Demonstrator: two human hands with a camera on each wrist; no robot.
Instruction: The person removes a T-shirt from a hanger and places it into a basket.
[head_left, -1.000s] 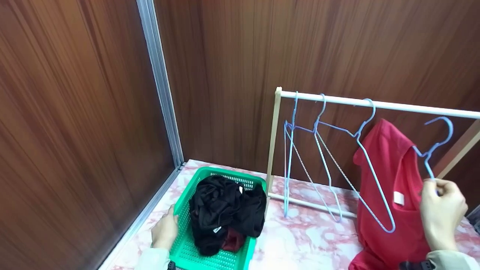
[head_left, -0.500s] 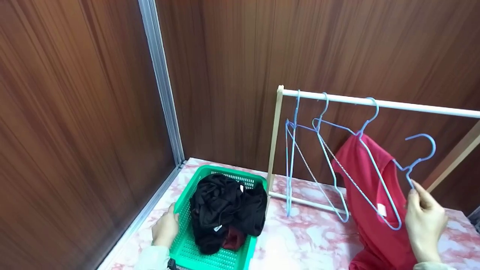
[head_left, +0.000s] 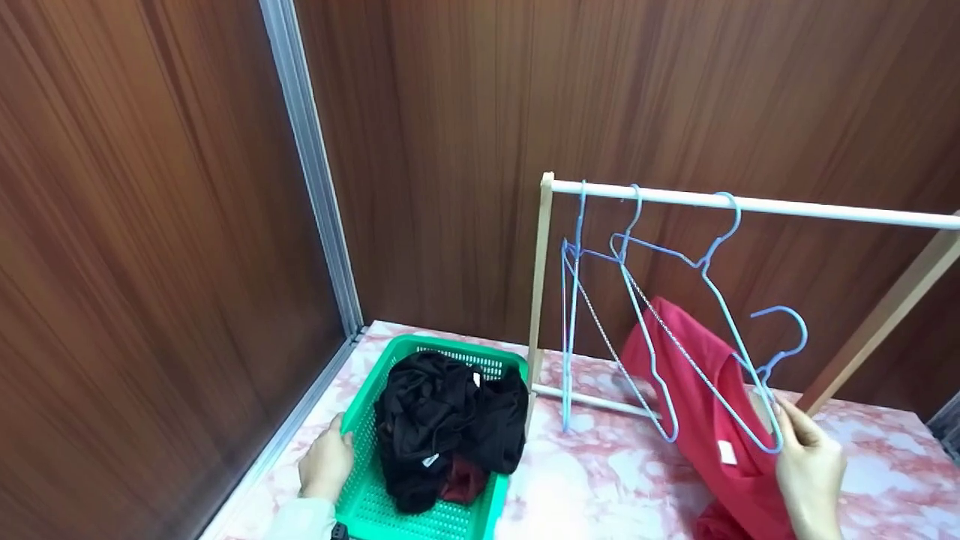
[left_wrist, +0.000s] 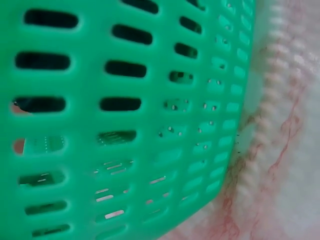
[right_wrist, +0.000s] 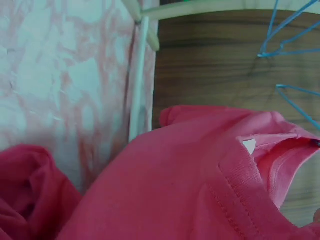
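Observation:
My left hand (head_left: 326, 459) grips the left rim of a green plastic basket (head_left: 365, 401), whose slotted wall (left_wrist: 87, 90) fills much of the left wrist view. Black clothes (head_left: 431, 409) and a dark red cloth (head_left: 463, 480) lie in the basket. My right hand (head_left: 810, 465) pinches the right arm of a blue hanger (head_left: 801, 330), below its hook. From this hanger a red shirt (head_left: 697, 390) hangs tilted, its hook off the rail. The shirt's neckline (right_wrist: 245, 185) shows in the right wrist view, its lower part bunched on the table.
A clothes rack with a white rail (head_left: 825, 211) stands on the right. Several blue hangers hang from it, one (head_left: 720, 289) in front of the red shirt. A marbled table (head_left: 585, 487) lies beneath, with wood panels (head_left: 450, 150) behind and at left.
My right hand has moved left and down with the hanger and red shirt, passing behind the rack's nearest hanger. The left hand stays at the basket.

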